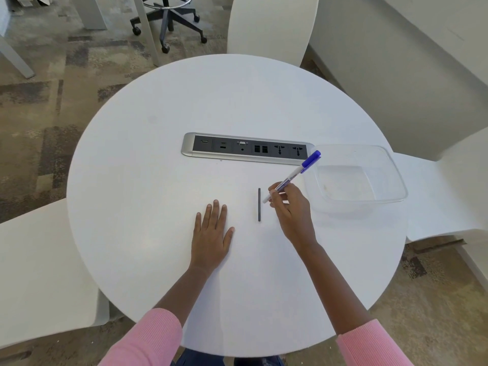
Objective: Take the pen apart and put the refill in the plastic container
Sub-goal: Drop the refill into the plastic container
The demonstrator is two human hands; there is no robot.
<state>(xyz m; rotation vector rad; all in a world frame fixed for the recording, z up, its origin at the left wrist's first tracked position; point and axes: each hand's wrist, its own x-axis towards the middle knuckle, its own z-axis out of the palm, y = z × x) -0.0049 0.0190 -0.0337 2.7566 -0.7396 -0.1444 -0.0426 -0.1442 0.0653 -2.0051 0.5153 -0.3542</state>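
From the head camera, a round white table (158,180) fills the middle of the view, with white chairs around it.

The left hand (211,233) lies flat on the table at about 7 o'clock from the table's centre, palm down, fingers straight and close together, gripping nothing. The right hand (290,210) is at about 5 o'clock from the centre, fingers closed around the lower part of the pen (291,177). The pen has a white barrel with blue print and a blue cap; it is tilted, its capped end pointing towards 1 o'clock and reaching over the near-left corner of the plastic container (393,191), its white lower end just above the table beside the fingers. The two hands are well apart.

Between the hands, nearer the right one, a thin dark rod, the refill (259,204), lies on the table running from 12 to 6 o'clock. It appears to touch neither hand, though its top end is very close to the pen's lower end.

The plastic container is clear and rectangular and sits at 3 o'clock on the table, near its edge. A silver socket strip (245,148) with dark ports is set into the table at its centre, its right end just beside the container's far-left corner.

Pink sleeves (148,339) cover both forearms near the bottom edge.
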